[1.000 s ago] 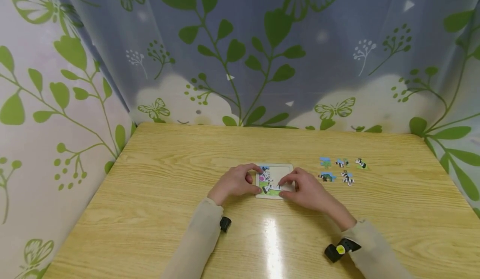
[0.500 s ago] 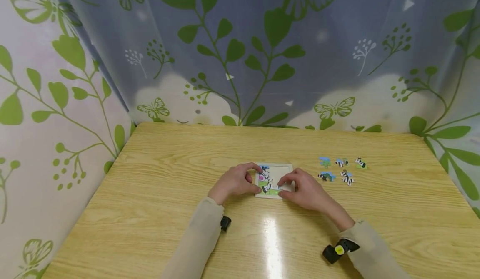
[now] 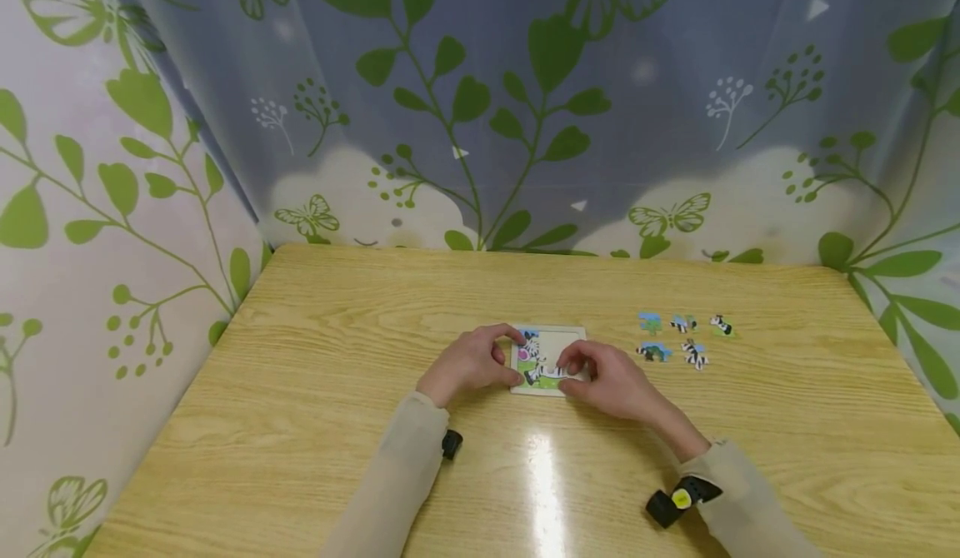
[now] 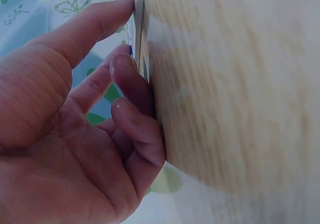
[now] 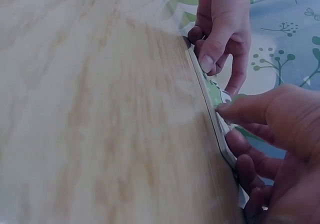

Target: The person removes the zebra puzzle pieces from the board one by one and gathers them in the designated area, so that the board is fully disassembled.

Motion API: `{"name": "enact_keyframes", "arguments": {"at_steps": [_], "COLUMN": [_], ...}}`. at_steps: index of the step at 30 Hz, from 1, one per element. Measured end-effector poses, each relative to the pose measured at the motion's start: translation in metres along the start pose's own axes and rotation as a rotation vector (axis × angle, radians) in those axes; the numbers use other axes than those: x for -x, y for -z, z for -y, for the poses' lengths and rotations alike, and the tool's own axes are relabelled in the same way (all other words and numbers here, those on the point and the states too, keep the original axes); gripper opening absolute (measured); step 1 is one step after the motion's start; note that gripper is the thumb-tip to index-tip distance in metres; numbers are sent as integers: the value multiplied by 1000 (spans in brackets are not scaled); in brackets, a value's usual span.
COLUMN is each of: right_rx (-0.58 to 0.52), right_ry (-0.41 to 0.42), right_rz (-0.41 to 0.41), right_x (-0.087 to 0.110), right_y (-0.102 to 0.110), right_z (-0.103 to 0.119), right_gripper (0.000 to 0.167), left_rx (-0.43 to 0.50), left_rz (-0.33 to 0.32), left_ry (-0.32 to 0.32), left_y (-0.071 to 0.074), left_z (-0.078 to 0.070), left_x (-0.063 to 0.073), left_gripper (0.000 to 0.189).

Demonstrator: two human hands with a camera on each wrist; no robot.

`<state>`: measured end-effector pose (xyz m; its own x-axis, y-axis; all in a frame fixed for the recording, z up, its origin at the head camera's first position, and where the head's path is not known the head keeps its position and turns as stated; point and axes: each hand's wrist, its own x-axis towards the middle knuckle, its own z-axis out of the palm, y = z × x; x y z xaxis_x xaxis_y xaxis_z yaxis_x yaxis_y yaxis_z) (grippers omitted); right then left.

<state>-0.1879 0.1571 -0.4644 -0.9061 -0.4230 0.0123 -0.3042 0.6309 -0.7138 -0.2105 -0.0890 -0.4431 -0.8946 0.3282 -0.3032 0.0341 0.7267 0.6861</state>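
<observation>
A small jigsaw tray (image 3: 547, 332) with a pale frame lies on the table, its left and lower parts filled with zebra-and-grass pieces (image 3: 528, 356). My left hand (image 3: 472, 361) holds the tray's left side, index finger at the upper corner and thumb (image 4: 95, 29) on the lower one. With bent index finger and thumb, my right hand (image 3: 611, 379) works on a puzzle piece (image 3: 552, 374) in the lower row. In the right wrist view its thumb (image 5: 245, 108) presses on the green picture at the frame's near edge. The right fingers hide part of that piece.
Several loose puzzle pieces (image 3: 693, 355) lie on the wooden table (image 3: 337, 316), right of the tray. A patterned curtain (image 3: 480, 125) hangs behind the table's far edge. Black wrist cameras (image 3: 663, 508) sit at both sleeves.
The right index finger has drawn slightly to the right and curled closer to the thumb, showing more of the zebra piece. The left hand, tray and loose pieces have stayed in place.
</observation>
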Motion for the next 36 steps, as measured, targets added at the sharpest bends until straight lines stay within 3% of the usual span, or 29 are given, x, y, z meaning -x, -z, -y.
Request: {"name": "enact_keyframes", "arguments": {"at_steps": [10,17,36], "right_rx": [-226,-375,-355], "right_ry": [-20,-96,-83], "right_rz": [29,-1,-93], "right_x": [3,9,36], "right_y": [4,19,56], "right_z": [-9,-16,-36], "right_gripper": [14,20,23], "left_rx": [2,12,3], "left_rz": [2,13,8], "left_ry": [-11,-17,-22], "left_y": [1,1,0], "left_z": [-1,-1,0], "left_x": [0,0,2], "left_gripper": [49,48,49]}}
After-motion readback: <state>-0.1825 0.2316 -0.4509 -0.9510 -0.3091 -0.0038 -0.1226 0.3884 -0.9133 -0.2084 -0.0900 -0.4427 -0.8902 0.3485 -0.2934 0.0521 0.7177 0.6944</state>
